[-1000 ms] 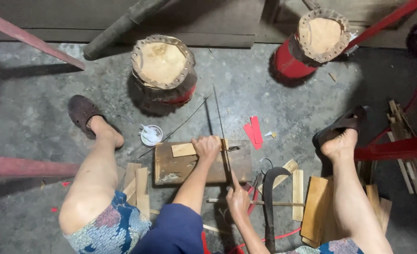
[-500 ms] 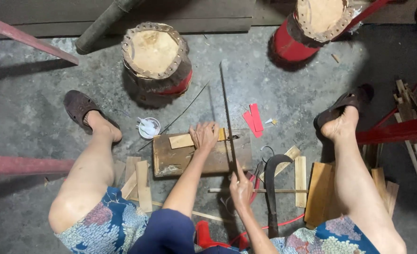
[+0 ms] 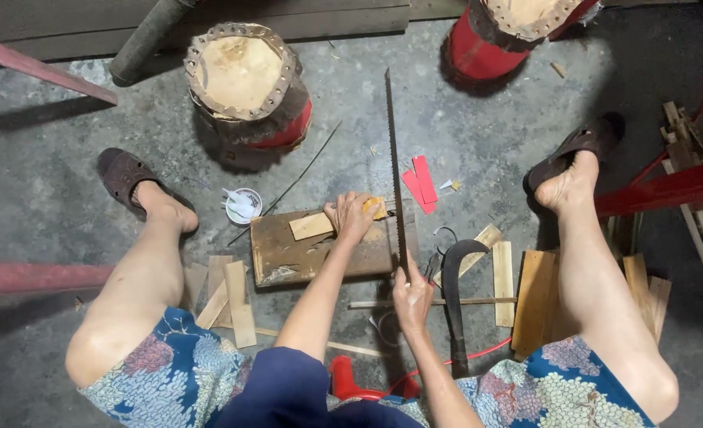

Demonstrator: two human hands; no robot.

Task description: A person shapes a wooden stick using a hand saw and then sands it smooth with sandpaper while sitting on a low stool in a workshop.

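Left hand (image 3: 353, 215) stretched forward, palm down, fingers pressed shut on pale wood strip (image 3: 320, 225), pinning it flat atop wooden block (image 3: 288, 257), strip's length running across block. Just right of block, right hand (image 3: 411, 295) fisted tight around handle of saw (image 3: 393, 166), long blade pointing straight away, crossing block's right end.

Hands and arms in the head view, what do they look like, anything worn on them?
Both the left hand and the right hand are bare: no gloves, rings or watch visible. The forearms are bare too. A dark blue sleeve covers the left upper arm down to about the elbow.
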